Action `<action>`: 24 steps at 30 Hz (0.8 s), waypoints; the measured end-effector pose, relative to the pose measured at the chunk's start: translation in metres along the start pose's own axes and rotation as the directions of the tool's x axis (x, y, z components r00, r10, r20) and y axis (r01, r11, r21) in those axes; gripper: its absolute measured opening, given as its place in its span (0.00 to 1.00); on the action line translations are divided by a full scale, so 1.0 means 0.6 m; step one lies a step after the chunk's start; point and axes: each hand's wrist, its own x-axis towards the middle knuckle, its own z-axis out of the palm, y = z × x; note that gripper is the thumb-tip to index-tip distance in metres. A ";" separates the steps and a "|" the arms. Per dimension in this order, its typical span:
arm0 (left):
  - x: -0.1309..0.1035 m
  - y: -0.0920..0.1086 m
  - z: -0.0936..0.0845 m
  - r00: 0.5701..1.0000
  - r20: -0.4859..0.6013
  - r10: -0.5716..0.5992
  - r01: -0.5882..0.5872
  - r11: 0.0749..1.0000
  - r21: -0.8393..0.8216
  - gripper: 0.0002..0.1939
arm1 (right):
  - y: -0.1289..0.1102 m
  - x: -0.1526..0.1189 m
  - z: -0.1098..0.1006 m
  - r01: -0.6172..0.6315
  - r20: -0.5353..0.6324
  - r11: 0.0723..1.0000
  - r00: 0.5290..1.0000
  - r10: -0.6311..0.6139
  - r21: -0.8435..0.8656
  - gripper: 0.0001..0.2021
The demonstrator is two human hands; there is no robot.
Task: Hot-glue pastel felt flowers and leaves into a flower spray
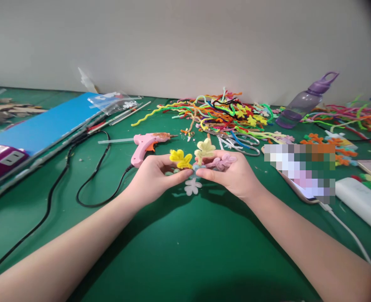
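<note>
Between my two hands, a little above the table, is a cluster of pipe-cleaner flowers [205,149]. It shows a bright yellow flower [180,157] on the left, a pale yellow one on top, a lilac one [223,161] on the right and a white one [192,186] hanging below. My left hand [155,176] pinches the cluster near its light blue middle, thumb in front. From the other side my right hand [231,173] grips it, thumb tip close to the left one. The fingers behind the flowers are partly hidden.
A pink hot glue gun [144,147] lies left of my hands, its black cord [78,195] looping leftward. Pipe cleaners [201,111] are heaped behind, with scissors [250,142] nearby. Rightward are a phone [294,178], a white power bank [360,201] and a purple bottle [301,105].
</note>
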 end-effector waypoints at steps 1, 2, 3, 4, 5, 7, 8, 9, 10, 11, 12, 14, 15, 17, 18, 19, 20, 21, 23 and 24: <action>0.000 0.001 0.000 1.000 -0.001 0.002 -0.002 1.000 0.013 0.12 | 0.000 -0.001 0.002 -0.020 0.012 1.000 1.000 0.019 0.013 0.17; -0.001 0.001 0.000 1.000 0.002 0.003 -0.003 1.000 0.017 0.11 | 0.000 -0.001 0.004 -0.038 0.017 0.999 0.999 0.038 0.022 0.16; -0.001 0.002 0.000 1.000 0.005 0.004 -0.004 1.000 0.013 0.11 | 0.001 -0.002 0.006 -0.052 0.012 0.998 0.999 0.052 0.028 0.15; -0.001 0.002 0.000 1.000 0.007 0.004 -0.004 1.000 0.007 0.11 | 0.001 -0.002 0.007 -0.062 -0.002 0.998 0.998 0.062 0.032 0.15; -0.001 0.002 0.000 1.000 0.007 0.002 -0.002 1.000 0.003 0.10 | 0.002 -0.002 0.008 -0.069 -0.023 0.997 0.997 0.070 0.041 0.14; -0.001 0.001 0.001 1.000 -0.002 -0.003 0.003 1.000 0.004 0.10 | 0.001 -0.003 0.010 -0.086 -0.055 0.994 0.994 0.089 0.067 0.14; -0.001 0.001 0.001 1.000 -0.011 -0.007 0.007 1.000 0.009 0.09 | 0.001 -0.003 0.011 -0.094 -0.062 0.993 0.993 0.099 0.077 0.14; -0.001 0.001 0.002 1.000 -0.016 -0.015 0.015 1.000 0.014 0.10 | 0.000 -0.004 0.012 -0.104 -0.063 0.991 0.992 0.109 0.086 0.14; -0.001 0.000 0.003 1.000 -0.018 -0.021 0.021 1.000 0.013 0.10 | -0.001 -0.004 0.013 -0.113 -0.059 0.989 0.991 0.119 0.095 0.14; -0.001 0.000 0.003 1.000 -0.013 -0.026 0.026 1.000 0.006 0.10 | -0.001 -0.004 0.014 -0.121 -0.053 0.987 0.990 0.127 0.106 0.13; -0.002 -0.001 0.004 1.000 -0.004 -0.030 0.030 1.000 -0.006 0.11 | -0.002 -0.004 0.015 -0.127 -0.047 0.985 0.990 0.133 0.120 0.13; -0.002 -0.002 0.006 0.999 0.007 -0.037 0.037 0.999 -0.037 0.10 | -0.001 -0.004 0.018 -0.128 -0.045 0.978 0.990 0.137 0.167 0.12; -0.002 -0.003 0.006 0.999 0.005 -0.043 0.043 0.998 -0.051 0.10 | -0.001 -0.003 0.020 -0.125 -0.049 0.972 0.989 0.137 0.198 0.11; -0.002 -0.004 0.008 0.998 -0.005 -0.061 0.060 0.995 -0.080 0.08 | 0.002 -0.003 0.023 -0.131 -0.056 0.956 0.987 0.150 0.263 0.11; -0.002 -0.004 0.008 0.998 -0.006 -0.070 0.069 0.993 -0.101 0.08 | 0.003 -0.003 0.024 -0.140 -0.060 0.945 0.984 0.165 0.295 0.11; -0.002 -0.004 0.009 0.997 -0.004 -0.078 0.077 0.989 -0.124 0.07 | 0.005 -0.004 0.025 -0.152 -0.066 0.934 0.981 0.182 0.325 0.12; -0.002 -0.003 0.009 0.996 0.004 -0.085 0.085 0.985 -0.149 0.07 | 0.006 -0.004 0.026 -0.162 -0.074 0.923 0.977 0.200 0.348 0.12; -0.002 -0.003 0.010 0.996 0.011 -0.091 0.091 0.981 -0.173 0.08 | 0.007 -0.005 0.027 -0.171 -0.084 0.915 0.973 0.215 0.365 0.13; -0.001 -0.003 0.012 0.994 0.025 -0.103 0.106 0.972 -0.212 0.10 | 0.009 -0.006 0.028 -0.171 -0.116 0.908 0.966 0.231 0.382 0.14; 0.000 -0.002 0.013 0.994 0.030 -0.108 0.112 0.968 -0.227 0.11 | 0.009 -0.006 0.029 -0.167 -0.130 0.908 0.964 0.233 0.385 0.14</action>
